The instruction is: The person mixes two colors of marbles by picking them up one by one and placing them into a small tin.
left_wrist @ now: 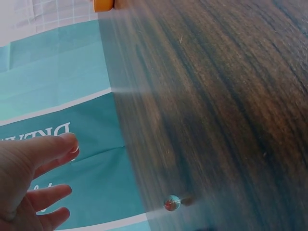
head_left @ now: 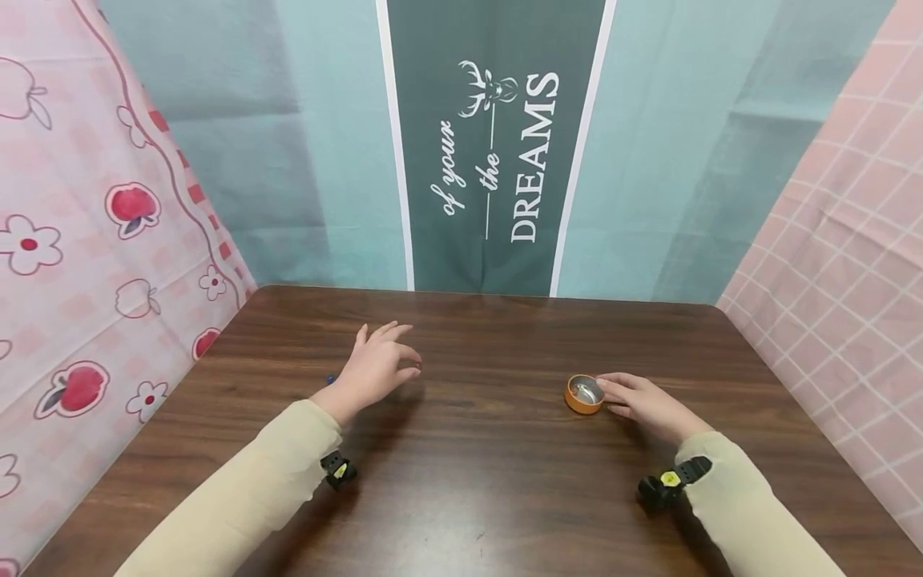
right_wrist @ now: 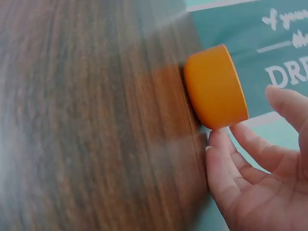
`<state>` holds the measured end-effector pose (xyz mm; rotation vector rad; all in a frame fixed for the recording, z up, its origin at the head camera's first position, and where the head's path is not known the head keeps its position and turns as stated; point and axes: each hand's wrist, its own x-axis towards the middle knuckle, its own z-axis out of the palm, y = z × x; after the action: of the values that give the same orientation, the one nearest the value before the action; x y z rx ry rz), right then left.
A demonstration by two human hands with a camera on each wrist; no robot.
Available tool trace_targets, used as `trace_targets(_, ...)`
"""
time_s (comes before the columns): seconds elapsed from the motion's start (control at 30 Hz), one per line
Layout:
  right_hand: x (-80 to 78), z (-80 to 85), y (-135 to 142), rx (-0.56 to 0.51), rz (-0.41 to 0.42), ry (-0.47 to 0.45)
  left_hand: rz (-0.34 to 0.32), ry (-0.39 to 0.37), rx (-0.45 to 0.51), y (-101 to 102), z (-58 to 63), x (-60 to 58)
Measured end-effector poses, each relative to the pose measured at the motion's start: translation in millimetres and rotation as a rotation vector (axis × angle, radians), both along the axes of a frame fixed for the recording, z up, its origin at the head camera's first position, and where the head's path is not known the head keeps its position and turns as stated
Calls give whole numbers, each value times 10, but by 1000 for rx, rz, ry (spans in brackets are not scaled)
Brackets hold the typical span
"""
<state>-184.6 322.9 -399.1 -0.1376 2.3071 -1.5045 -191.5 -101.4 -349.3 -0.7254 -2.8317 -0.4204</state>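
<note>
A small round bowl (head_left: 584, 410), orange outside and silvery inside, stands upright on the table. At its right side my right hand (head_left: 645, 405) touches the wall with fairly straight fingertips. In the right wrist view the thumb is apart from the orange bowl (right_wrist: 216, 86). My left hand (head_left: 375, 369) hovers over the left part of the table with loosely spread fingers, holding nothing. A clear marble (left_wrist: 172, 202) with red and teal in it lies near that hand in the left wrist view. Beside the left wrist a small blue ball (head_left: 331, 379) is partly hidden.
Under both hands is a dark brown wooden table (head_left: 461, 449). A teal curtain (head_left: 332, 160) with printed lettering hangs behind its far edge. Pink patterned cloths hang along the left and right sides. Each wrist wears a black strap with a small camera.
</note>
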Motion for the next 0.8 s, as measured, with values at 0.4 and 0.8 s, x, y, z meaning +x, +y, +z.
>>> trace_targets(0.4, 22, -120, 100, -154, -61, -25, -13, -15, 5, 74, 12, 4)
trace_targets(0.8, 0, -135, 98, -109, -82, -8, -24, -14, 15, 148, 33, -51)
